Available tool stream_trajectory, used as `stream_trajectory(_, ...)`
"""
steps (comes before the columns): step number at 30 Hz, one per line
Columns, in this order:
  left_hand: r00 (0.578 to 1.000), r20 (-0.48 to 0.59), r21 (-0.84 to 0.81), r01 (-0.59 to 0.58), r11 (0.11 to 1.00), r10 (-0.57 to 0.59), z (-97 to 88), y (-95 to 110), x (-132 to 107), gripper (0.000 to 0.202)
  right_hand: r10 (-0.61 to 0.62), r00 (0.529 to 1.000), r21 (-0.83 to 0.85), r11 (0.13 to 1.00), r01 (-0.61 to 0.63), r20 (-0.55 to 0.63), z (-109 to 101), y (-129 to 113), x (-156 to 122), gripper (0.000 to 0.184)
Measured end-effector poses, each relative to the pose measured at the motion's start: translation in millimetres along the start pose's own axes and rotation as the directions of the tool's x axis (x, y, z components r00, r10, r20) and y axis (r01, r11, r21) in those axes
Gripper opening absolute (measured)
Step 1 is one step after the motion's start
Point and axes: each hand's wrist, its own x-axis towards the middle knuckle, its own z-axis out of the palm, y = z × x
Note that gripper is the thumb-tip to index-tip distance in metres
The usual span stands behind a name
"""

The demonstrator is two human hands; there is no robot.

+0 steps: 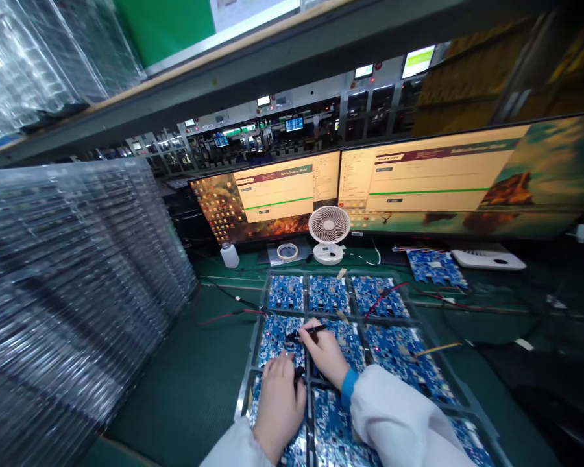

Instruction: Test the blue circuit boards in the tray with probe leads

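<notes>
Stacked clear plastic trays point(73, 292) stand on the green surface point(185, 376). The left hand point(281, 402) bends its fingers together; whether it grips the black piece point(298, 373) by its thumb, I cannot tell. The right hand point(324, 353) pinches a black pen-like tool point(315, 330) over the second row's left circuit board point(271, 334), apparently mid-work. Rightward, other boards point(394, 347) lie in the compartmented tray point(244, 392), none visibly marked finished.

A hand could slide over the green mat point(199, 376) at the lower left, between the tall plastic stack point(78, 279) and the big tray point(244, 392). Near the middle, the fan point(329, 225) and screens point(275, 194) block the way. Wires point(491, 343) lie at the right. A shelf point(253, 61) crosses the top.
</notes>
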Motion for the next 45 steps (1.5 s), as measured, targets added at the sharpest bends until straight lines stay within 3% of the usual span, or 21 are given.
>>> stream_trajectory(6, 0.999, -0.036, -0.072, 0.006, 0.997, -0.009, 3.6, -3, -1, 0.042, -0.023, 1.0, -0.025, 0.999, 0.023, 0.018, 1, -2, -1, 0.03)
stream_trajectory(13, 1.0, 0.016, -0.073, 0.028, 0.997, -0.027, 1.7, -2, -1, 0.045, -0.029, 0.999, -0.029, 0.999, 0.029, 0.014, 1, -5, -1, 0.03)
stream_trajectory(25, 0.999, -0.049, -0.094, 0.008, 0.996, -0.012, 7.5, -6, -1, 0.045, -0.009, 1.0, 0.001, 1.0, 0.009, -0.008, 1, -3, -2, 0.03)
stream_trajectory(30, 0.997, -0.069, -0.173, 0.029, 0.984, -0.042, 3.5, -7, -1, 0.042, 0.019, 0.998, 0.065, 0.998, -0.015, -0.061, -10, -12, -9, 0.033)
stream_trajectory(35, 0.991, -0.105, -0.284, 0.05, 0.958, -0.083, 1.1, -10, -1, 0.045, 0.063, 0.998, 0.175, 0.983, -0.057, -0.029, -26, -30, -25, 0.039)
stream_trajectory(45, 0.974, -0.223, -0.21, -0.02, 0.977, -0.028, 10.0, -15, 1, 0.039, 0.056, 0.998, 0.204, 0.977, -0.057, 0.009, -33, -44, -42, 0.038)
